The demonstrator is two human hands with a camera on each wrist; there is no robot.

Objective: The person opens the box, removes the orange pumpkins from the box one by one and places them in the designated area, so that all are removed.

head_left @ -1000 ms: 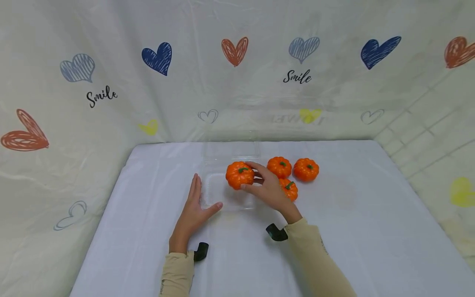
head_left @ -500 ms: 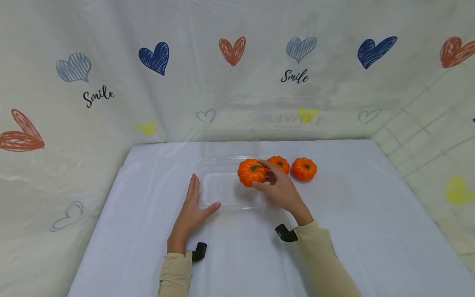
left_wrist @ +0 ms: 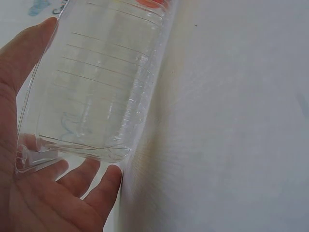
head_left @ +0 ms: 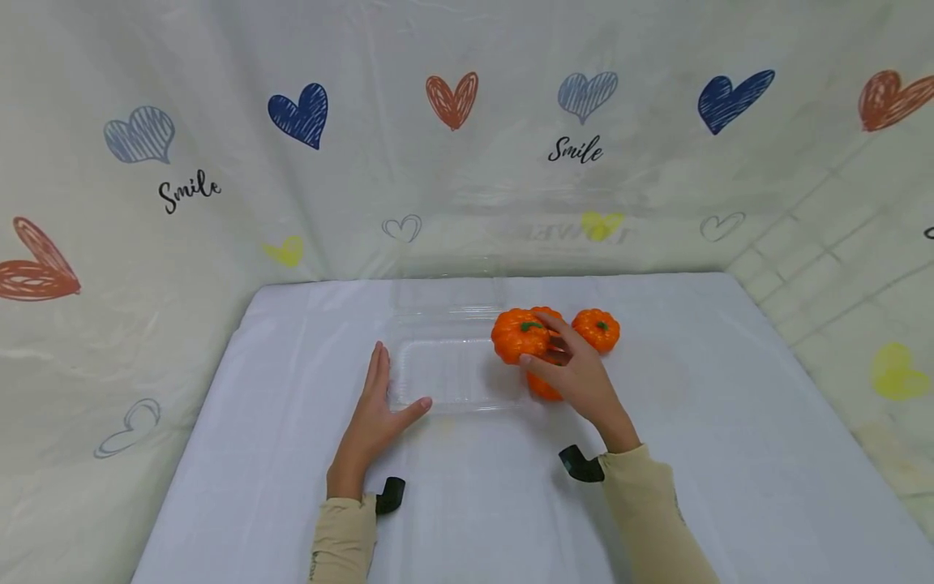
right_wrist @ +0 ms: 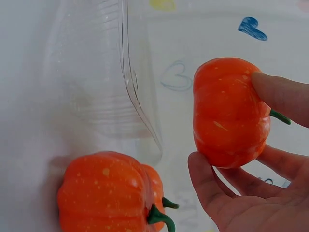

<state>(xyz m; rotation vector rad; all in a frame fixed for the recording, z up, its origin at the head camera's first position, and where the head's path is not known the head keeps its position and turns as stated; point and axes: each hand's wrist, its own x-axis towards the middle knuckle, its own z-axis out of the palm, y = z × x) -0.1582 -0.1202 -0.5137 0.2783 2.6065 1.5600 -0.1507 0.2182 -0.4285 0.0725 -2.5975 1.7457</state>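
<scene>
An orange toy pumpkin with a green stem is in my right hand, pinched between thumb and fingers. It is held up over the right end of a clear plastic container; its side shows in the right wrist view, thumb on top. My left hand rests at the container's left end, fingers straight along the side and thumb spread toward the front corner. In the left wrist view the fingers lie right at the container's end wall. Below the held pumpkin, another pumpkin stands beside the container.
One pumpkin sits at the back right. Others, partly hidden behind the right hand, stand by the container's right end. The container's clear lid stands open toward the back curtain. A white cloth covers the table.
My right hand has moved right with the pumpkin, from over the middle of the container to its right end, now covering parts of the pumpkins there. My left hand has stayed in place.
</scene>
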